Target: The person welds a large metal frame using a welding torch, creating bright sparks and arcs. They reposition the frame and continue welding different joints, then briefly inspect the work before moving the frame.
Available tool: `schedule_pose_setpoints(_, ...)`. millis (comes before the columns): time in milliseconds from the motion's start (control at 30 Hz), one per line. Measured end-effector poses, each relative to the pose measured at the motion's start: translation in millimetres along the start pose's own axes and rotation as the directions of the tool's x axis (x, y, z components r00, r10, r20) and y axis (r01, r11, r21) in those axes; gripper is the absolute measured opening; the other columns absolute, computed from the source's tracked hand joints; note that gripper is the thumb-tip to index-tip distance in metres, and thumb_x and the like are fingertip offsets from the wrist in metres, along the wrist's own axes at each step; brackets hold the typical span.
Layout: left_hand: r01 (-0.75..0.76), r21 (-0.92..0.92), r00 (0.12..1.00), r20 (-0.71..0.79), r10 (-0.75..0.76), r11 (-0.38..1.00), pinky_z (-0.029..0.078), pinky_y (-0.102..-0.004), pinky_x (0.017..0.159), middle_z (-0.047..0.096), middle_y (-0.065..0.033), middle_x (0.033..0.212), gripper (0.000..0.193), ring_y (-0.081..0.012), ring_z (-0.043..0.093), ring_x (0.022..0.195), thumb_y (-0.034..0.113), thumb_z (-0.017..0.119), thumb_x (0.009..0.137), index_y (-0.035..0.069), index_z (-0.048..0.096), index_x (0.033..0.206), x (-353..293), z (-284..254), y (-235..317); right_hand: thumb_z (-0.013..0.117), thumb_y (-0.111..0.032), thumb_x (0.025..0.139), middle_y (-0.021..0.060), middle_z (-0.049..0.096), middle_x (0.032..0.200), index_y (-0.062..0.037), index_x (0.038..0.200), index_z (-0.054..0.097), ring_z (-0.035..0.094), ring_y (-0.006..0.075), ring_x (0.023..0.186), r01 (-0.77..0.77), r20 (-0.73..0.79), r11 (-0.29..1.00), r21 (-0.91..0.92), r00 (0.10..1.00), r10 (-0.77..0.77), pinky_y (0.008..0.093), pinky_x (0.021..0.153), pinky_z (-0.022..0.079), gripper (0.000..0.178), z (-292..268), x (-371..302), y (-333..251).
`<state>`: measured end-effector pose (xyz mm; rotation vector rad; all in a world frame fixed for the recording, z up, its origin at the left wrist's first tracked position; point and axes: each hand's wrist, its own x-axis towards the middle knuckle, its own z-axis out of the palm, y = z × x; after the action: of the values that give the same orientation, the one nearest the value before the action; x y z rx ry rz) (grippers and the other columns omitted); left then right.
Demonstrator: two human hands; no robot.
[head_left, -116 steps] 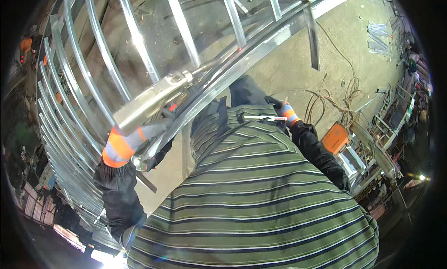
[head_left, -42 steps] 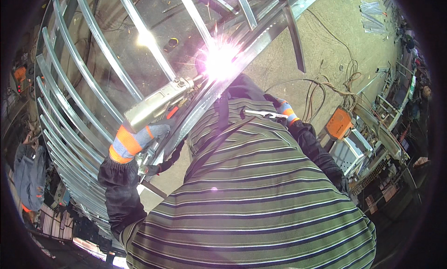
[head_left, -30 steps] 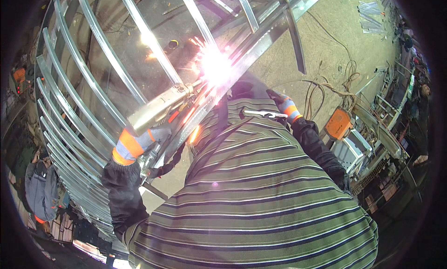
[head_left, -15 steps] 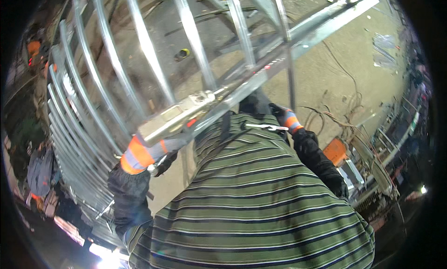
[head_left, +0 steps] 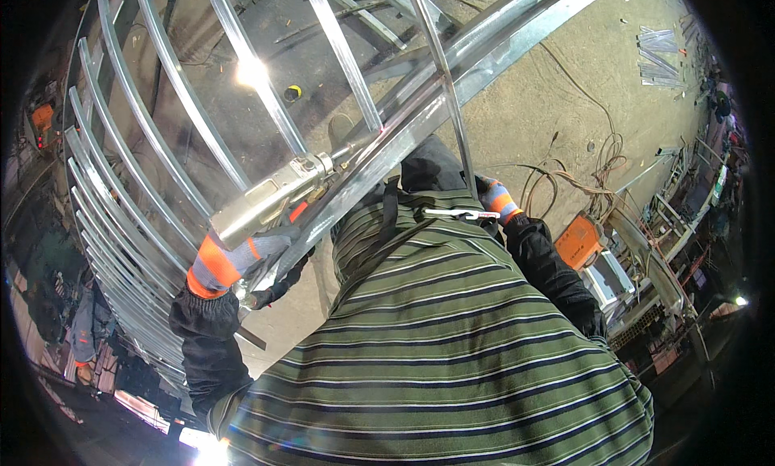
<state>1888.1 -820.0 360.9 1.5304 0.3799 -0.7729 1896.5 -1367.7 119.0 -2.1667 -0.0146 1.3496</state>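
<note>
My left hand (head_left: 230, 260), in a grey glove with orange bands, is wrapped round the rear of a silver metal-cased power tool (head_left: 278, 196). From its front a thin rod reaches to the galvanized steel beam (head_left: 420, 119), where slats meet it. A metal fitting (head_left: 242, 292) and a dark part (head_left: 278, 287) show below this hand. My right hand (head_left: 496, 198), in a similar glove, is low at my right side, beside the lower end of a thin metal bar (head_left: 442, 71). Its fingers are mostly hidden, so I cannot tell whether it grips the bar.
Curved metal slats (head_left: 186, 95) fan out on the left. A yellow-and-black tape measure (head_left: 293, 92) lies on the floor between slats. Coiled cables (head_left: 557, 179), an orange case (head_left: 578, 242) and a pile of metal strips (head_left: 659, 56) are on the right.
The view has shifted, and the beam and slats sit higher in it. My left hand and the tool appear slightly farther left. The thin bar now appears left of my right hand.
</note>
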Motion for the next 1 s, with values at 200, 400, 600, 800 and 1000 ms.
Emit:
schedule_pose_setpoints(200,-0.046,0.094,0.999,0.010,0.046,0.995,0.051,-0.0335,0.100,0.067,-0.0123,0.133,0.066,-0.0186,0.064,0.118,0.001,0.082,0.082,0.000,0.057,0.143,1,3,-2,0.068,-0.006,0.093,0.0107,0.073,0.128,-0.0080,0.137,0.065,0.071,0.0183,0.112,0.032,0.030,0.978,0.206,0.999,-0.039,0.0321,0.096,0.054,0.044,-11,-8,-4)
schedule_pose_setpoints(400,-0.073,0.046,0.997,0.014,0.072,0.996,0.051,-0.0338,0.102,0.065,-0.0130,0.136,0.066,-0.0194,0.063,0.120,0.001,0.081,0.083,0.000,0.056,0.144,3,4,5,0.060,0.003,0.095,0.0101,0.071,0.131,-0.0092,0.141,0.063,0.070,0.0168,0.113,0.033,0.030,0.965,0.262,0.999,-0.043,0.0310,0.097,0.054,0.047,-4,4,22)
schedule_pose_setpoints(600,-0.161,0.065,0.985,0.074,0.156,0.985,0.050,-0.0354,0.105,0.060,-0.0133,0.143,0.067,-0.0201,0.061,0.125,0.004,0.080,0.086,0.000,0.052,0.147,9,-2,-7,0.069,0.000,0.091,0.0093,0.065,0.140,-0.0003,0.145,0.056,0.062,0.0134,0.122,0.018,0.122,0.939,0.342,0.991,-0.063,0.0306,0.107,0.047,0.055,1,7,41)
schedule_pose_setpoints(800,-0.156,0.065,0.986,0.069,0.151,0.986,0.050,-0.0357,0.105,0.060,-0.0133,0.142,0.067,-0.0201,0.061,0.125,0.005,0.080,0.087,0.000,0.051,0.147,3,-3,-14,0.064,0.001,0.093,0.0107,0.065,0.140,-0.0002,0.145,0.055,0.062,0.0164,0.125,0.118,0.103,0.987,0.105,0.986,-0.129,0.0318,0.107,0.047,0.053,-3,7,45)
schedule_pose_setpoints(1000,-0.075,-0.021,0.996,0.049,0.076,0.997,0.051,-0.0355,0.105,0.061,-0.0134,0.142,0.066,-0.0201,0.061,0.124,0.005,0.080,0.087,0.000,0.051,0.147,1,-2,-1,0.057,0.000,0.096,0.0146,0.066,0.137,-0.0075,0.142,0.060,0.064,0.0210,0.126,0.047,0.076,0.966,0.253,0.995,-0.069,0.0325,0.103,0.050,0.047,4,7,49)
